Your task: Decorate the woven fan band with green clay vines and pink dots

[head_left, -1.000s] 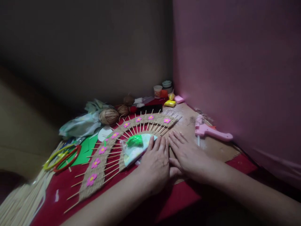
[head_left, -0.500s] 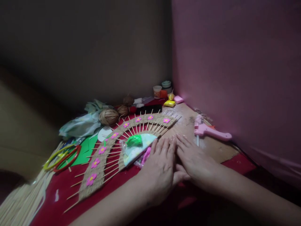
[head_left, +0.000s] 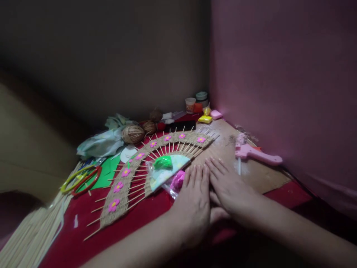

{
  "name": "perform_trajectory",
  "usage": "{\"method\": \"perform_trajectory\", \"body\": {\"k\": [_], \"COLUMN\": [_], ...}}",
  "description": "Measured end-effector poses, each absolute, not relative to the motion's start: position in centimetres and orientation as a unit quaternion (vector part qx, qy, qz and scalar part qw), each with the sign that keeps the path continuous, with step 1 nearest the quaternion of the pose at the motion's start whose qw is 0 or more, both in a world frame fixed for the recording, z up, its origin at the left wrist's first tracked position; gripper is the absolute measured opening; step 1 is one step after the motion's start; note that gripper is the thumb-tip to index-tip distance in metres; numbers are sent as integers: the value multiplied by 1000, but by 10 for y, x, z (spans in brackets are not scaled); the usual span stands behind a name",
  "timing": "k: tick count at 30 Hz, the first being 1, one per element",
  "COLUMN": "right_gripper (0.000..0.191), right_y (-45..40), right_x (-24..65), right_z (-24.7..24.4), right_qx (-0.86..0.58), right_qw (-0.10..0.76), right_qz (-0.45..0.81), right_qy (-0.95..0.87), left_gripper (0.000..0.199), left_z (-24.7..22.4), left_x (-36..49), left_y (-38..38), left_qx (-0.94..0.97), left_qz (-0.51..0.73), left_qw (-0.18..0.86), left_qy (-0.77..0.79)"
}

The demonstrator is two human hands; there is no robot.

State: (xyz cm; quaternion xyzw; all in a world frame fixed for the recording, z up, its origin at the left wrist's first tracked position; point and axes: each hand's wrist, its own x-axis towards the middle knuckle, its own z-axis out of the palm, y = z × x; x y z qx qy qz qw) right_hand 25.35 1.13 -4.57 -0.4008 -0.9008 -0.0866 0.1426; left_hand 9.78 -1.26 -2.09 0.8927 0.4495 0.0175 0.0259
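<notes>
Beside the woven fan (head_left: 145, 163), left hand (head_left: 195, 203) and right hand (head_left: 228, 188), fingers flat, pointing away.

- Head view: single head-worn camera, faces forward and down, close over the table (head_left: 259, 175).
- Far field: room corner, walls left and right.

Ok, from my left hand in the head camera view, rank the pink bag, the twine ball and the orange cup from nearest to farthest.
From the left hand:
1. Pink bag, touching the fingertips on their left.
2. Twine ball, farther back on the left, behind the woven fan piece.
3. Orange cup, at the far corner by the wall.
</notes>
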Motion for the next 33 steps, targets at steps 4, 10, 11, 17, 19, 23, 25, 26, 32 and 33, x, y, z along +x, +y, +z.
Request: {"method": "perform_trajectory", "body": {"k": [4, 10, 11, 17, 19, 23, 25, 26, 32, 33], "right_gripper": [58, 55, 54, 57, 58, 57, 57, 58, 61, 60], "right_y": [0, -1, 5, 3, -7, -1, 8, 11, 12, 11], "right_x": [256, 256, 255, 260, 262, 259, 256, 255, 248, 246], "right_z": [-47, -44, -42, -43, -46, -43, -38, -36, -35, -37], "right_qx": [-415, -406, -406, -408, -400, -403, -411, -414, -403, -398], "right_qw": [145, 141, 134, 141, 157, 160, 159, 158, 167, 171], "right_qz": [-88, -105, -107, -146, -162, -160, -154, -153, -145, -140], "right_qy": [-894, -897, -898, -890, -889, -887, -884, -883, -888, -890], "left_gripper": [90, 87, 90, 100, 101, 95, 96, 95, 94, 95], "left_z": [-29, -30, -25, -32, -39, -28, -21, -20, -25, -24], "left_x": [91, 94, 96, 92, 88, 90, 91, 89, 79, 79], "left_y": [-26, -24, -18, -27, -34, -24, -17, -16, -21, -21], "left_qx": [908, 910, 904, 909, 919, 897, 892, 893, 874, 879], "left_qz": [40, 35, 25, 50, 67, 35, 26, 33, 152, 138], "left_qw": [6, -1, 10, -3, -13, 18, 21, 19, 22, 38], "left_qy": [416, 412, 427, 414, 388, 440, 451, 448, 462, 456]}}
